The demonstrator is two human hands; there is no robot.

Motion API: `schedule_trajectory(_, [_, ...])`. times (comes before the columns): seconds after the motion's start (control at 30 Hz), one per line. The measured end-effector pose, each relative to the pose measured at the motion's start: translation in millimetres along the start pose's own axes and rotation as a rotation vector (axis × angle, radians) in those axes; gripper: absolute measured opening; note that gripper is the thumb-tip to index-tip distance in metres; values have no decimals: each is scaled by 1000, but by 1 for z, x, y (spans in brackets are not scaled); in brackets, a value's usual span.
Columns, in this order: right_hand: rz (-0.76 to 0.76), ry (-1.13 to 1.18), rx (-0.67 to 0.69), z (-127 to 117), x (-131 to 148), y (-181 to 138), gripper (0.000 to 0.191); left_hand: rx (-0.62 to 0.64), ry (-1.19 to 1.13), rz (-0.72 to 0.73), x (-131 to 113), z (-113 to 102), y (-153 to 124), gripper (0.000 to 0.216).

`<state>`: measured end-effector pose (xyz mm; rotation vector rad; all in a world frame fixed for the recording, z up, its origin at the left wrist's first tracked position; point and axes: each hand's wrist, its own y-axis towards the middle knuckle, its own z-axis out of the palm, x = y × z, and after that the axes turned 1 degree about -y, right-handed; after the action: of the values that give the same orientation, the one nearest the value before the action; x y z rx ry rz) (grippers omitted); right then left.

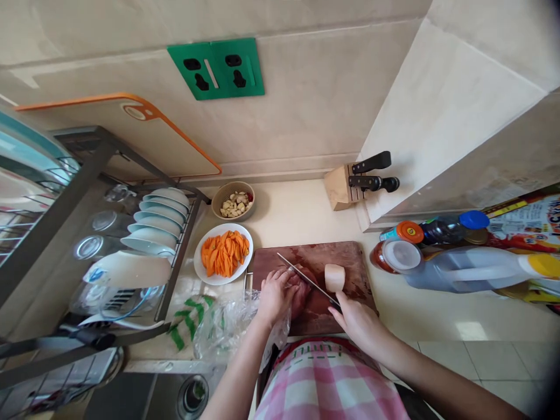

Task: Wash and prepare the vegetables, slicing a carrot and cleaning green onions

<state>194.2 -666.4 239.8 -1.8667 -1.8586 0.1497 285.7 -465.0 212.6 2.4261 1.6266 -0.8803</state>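
Note:
On a dark brown cutting board (350, 256) lies a piece of raw red meat (301, 294). My left hand (276, 294) presses on the meat's left side, its fingers bent over it. The handle of a kitchen knife (307, 281) is gripped in my right hand (356, 321), and the blade slants up and left across the meat beside my left fingers. A pale, whitish block (335, 277) rests on the board right of the blade. Beside my left forearm, a crumpled clear plastic bag (223, 326) with green marks touches the board's left edge. The meat's underside is hidden.
Left of the board stand a plate (199, 271) of sliced carrots and a bowl (251, 211) of garlic cloves. A dish rack (175, 274) fills the far left. Behind is a knife block (339, 188). Jars and a large jug (459, 269) with a yellow cap stand right.

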Motion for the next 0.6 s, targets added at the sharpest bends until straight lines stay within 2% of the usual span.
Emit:
schedule_trajectory(0.1, [8, -71, 32, -2, 21, 34, 21, -4, 4, -7, -2, -1, 0, 34])
schedule_trajectory(0.17, [2, -80, 21, 0, 27, 43, 22, -8, 6, -14, -3, -1, 0, 34])
schedule_trajectory(0.23, [-7, -58, 14, 7, 21, 34, 21, -22, 3, -29, -2, -1, -1, 34])
schedule_trajectory(0.3, [-1, -34, 17, 17, 5, 12, 19, -36, -6, -44, 0, 0, -1, 33])
schedule_trajectory(0.37, [35, -32, 47, 24, -12, -12, 18, -42, -19, -52, 2, 2, -1, 32])
schedule_trajectory(0.43, [76, -39, 85, 26, -18, -23, 19, -38, -35, -39, 4, 4, -1, 31])
schedule_trajectory(0.5, [88, -17, 94, 22, -9, -13, 21, -33, -50, -3, 4, 7, 0, 31])
schedule_trajectory(0.6, [61, 53, 55, 8, 21, 26, 25, -39, -54, 43, 3, 8, -1, 31])
